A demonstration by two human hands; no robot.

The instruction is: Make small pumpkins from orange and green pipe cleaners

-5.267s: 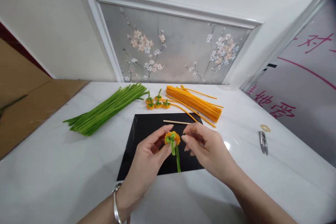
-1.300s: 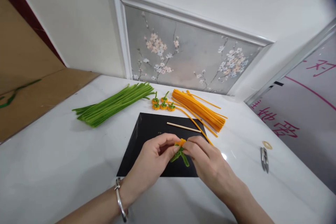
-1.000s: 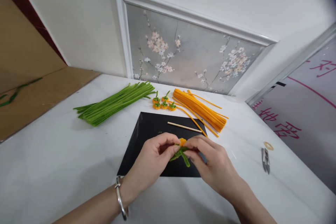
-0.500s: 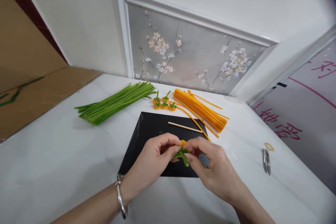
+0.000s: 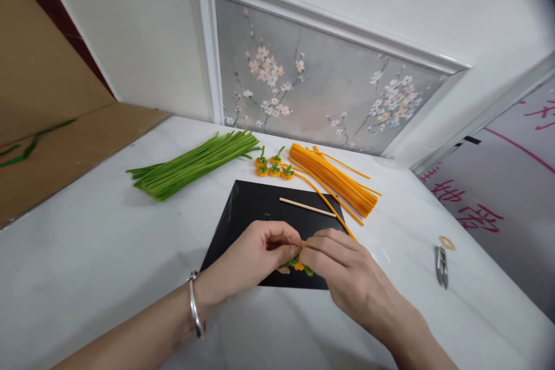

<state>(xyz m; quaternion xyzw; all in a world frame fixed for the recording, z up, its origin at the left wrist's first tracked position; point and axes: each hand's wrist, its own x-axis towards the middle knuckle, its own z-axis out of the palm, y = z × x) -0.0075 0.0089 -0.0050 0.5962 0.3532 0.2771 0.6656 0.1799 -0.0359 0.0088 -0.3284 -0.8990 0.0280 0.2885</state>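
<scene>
Over the black board, my left hand pinches a small orange and green pipe-cleaner piece between thumb and fingertips. My right hand is closed on the same piece from the other side, its fingers covering much of it. Green ends stick out below the fingertips; its full shape is hidden. A thin wooden stick lies on the board beyond my hands. Several small finished pieces with orange bodies and green tops sit behind the board.
A bundle of green pipe cleaners lies at the back left, an orange bundle at the back right, with loose orange strands reaching the board. Thread snips and a pale yellow ring lie at the right on the white table.
My right hand has turned over and closed further around the piece, now hiding more of it. More orange shows below the fingers. The view has shifted slightly.
</scene>
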